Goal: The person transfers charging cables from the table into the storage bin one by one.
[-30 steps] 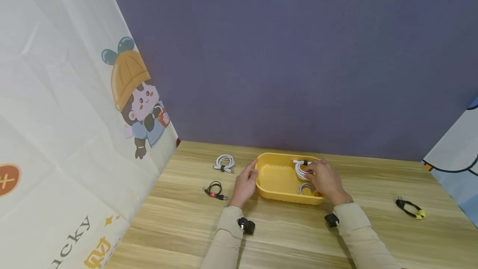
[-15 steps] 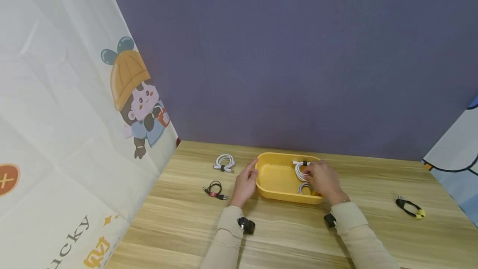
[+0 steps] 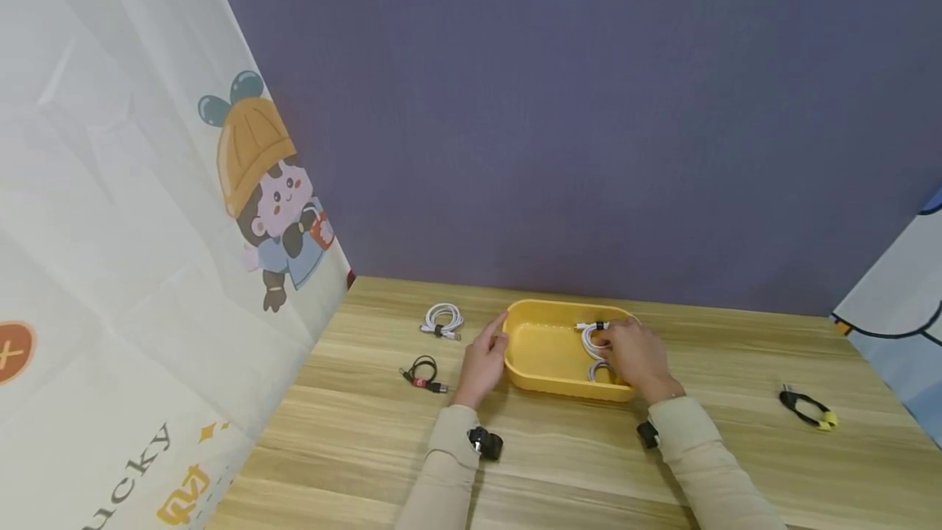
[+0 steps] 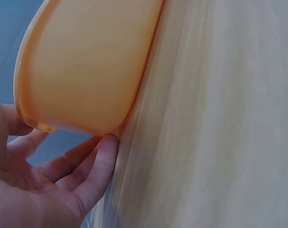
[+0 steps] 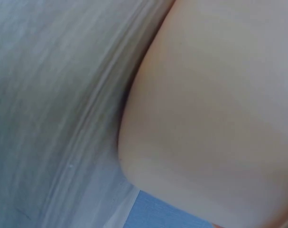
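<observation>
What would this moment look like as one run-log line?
left-hand grip: touching yellow box | right-hand grip: holding white cable, inside box | black-yellow cable: on table

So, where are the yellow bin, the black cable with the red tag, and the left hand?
Yellow bin (image 3: 543, 350): head view, its bare floor.
Black cable with red tag (image 3: 420, 383): head view, the red tag.
Left hand (image 3: 482, 366): head view, its back.
</observation>
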The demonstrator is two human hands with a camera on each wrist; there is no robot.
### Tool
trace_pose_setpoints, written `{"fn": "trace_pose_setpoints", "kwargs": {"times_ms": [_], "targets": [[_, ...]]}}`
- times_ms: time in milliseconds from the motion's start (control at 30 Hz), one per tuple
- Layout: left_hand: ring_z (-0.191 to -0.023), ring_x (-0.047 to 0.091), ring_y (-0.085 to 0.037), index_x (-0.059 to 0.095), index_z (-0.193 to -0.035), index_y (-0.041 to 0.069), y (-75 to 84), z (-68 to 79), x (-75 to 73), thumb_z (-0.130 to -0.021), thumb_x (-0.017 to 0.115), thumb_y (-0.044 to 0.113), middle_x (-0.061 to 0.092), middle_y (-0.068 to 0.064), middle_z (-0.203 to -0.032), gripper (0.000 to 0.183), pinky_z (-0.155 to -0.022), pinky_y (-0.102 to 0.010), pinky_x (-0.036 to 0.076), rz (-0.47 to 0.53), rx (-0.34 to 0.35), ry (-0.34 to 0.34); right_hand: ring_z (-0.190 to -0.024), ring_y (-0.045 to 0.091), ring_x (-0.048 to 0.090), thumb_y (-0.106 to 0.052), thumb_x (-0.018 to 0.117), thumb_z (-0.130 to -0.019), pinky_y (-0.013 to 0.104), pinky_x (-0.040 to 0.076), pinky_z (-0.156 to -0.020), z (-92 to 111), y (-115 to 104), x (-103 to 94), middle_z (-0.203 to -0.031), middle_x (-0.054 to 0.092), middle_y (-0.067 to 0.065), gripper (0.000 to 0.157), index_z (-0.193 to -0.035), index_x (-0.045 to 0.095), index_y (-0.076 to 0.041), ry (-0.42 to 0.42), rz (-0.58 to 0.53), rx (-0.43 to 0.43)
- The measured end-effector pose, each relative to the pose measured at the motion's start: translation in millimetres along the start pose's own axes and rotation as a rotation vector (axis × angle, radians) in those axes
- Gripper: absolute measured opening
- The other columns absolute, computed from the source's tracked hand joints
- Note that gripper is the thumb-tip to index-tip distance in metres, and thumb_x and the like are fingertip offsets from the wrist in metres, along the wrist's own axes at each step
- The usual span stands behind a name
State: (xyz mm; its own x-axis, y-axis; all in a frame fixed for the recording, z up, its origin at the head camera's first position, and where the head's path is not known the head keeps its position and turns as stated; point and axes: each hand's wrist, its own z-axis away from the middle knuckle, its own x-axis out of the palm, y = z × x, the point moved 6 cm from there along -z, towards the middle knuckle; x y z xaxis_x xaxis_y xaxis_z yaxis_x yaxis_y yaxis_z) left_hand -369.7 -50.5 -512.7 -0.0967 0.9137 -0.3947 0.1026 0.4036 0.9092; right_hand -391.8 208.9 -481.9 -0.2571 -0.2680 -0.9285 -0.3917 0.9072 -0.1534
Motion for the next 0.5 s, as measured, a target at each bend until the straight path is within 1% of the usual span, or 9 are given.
{"fn": "trace_pose_setpoints", "kwargs": {"times_ms": [100, 200, 333, 433, 500], "targets": [[-0.086, 0.064, -0.014, 0.05, -0.152, 0.029, 0.4, -4.0, 3.7, -0.109, 0.048, 0.025, 0.074, -0.015, -0.121, 0.044, -0.073, -0.029, 0.051, 0.002, -0.01, 0.006, -0.078, 0.028, 0.061, -0.015, 0.084, -0.083, 0.044, 0.051, -0.061, -6, 5, 1.0, -0.08, 0.067, 0.0, 0.019, -0.074, 0.072, -0.026, -0.011, 0.0, -0.015], [-0.084, 0.063, -0.015, 0.05, -0.152, 0.028, 1.2, -8.1, 6.9, -0.108, 0.048, 0.025, 0.074, -0.016, -0.12, 0.044, -0.072, -0.03, 0.05, 0.002, -0.012, 0.015, -0.08, 0.029, 0.062, -0.015, 0.085, -0.082, 0.047, 0.053, -0.065, -11, 10, 1.1, -0.084, 0.071, 0.001, 0.015, -0.078, 0.075, -0.026, -0.013, 0.001, -0.026], [-0.082, 0.062, -0.014, 0.05, -0.153, 0.029, 2.8, -13.6, 10.8, -0.108, 0.048, 0.025, 0.074, -0.015, -0.12, 0.044, -0.072, -0.029, 0.049, -0.001, -0.022, 0.026, -0.082, 0.031, 0.062, -0.014, 0.085, -0.082, 0.05, 0.054, -0.072, -17, 14, -0.5, -0.088, 0.073, 0.005, 0.01, -0.084, 0.08, -0.023, -0.026, 0.004, -0.052], [-0.081, 0.061, -0.012, 0.049, -0.153, 0.032, 3.7, -17.8, 14.2, -0.108, 0.048, 0.027, 0.073, -0.014, -0.121, 0.045, -0.072, -0.028, 0.049, 0.005, -0.037, 0.031, -0.083, 0.03, 0.061, -0.014, 0.085, -0.082, 0.051, 0.054, -0.077, -22, 17, -2.0, -0.09, 0.073, 0.007, 0.009, -0.089, 0.082, -0.02, -0.043, 0.01, -0.072], [-0.079, 0.06, -0.013, 0.049, -0.153, 0.031, 5.0, -20.4, 16.3, -0.108, 0.048, 0.026, 0.073, -0.015, -0.12, 0.045, -0.07, -0.028, 0.049, 0.013, -0.033, 0.036, -0.083, 0.029, 0.06, -0.014, 0.084, -0.083, 0.051, 0.054, -0.079, -25, 20, -2.9, -0.091, 0.073, 0.007, 0.009, -0.091, 0.082, -0.018, -0.055, 0.014, -0.088]]}}
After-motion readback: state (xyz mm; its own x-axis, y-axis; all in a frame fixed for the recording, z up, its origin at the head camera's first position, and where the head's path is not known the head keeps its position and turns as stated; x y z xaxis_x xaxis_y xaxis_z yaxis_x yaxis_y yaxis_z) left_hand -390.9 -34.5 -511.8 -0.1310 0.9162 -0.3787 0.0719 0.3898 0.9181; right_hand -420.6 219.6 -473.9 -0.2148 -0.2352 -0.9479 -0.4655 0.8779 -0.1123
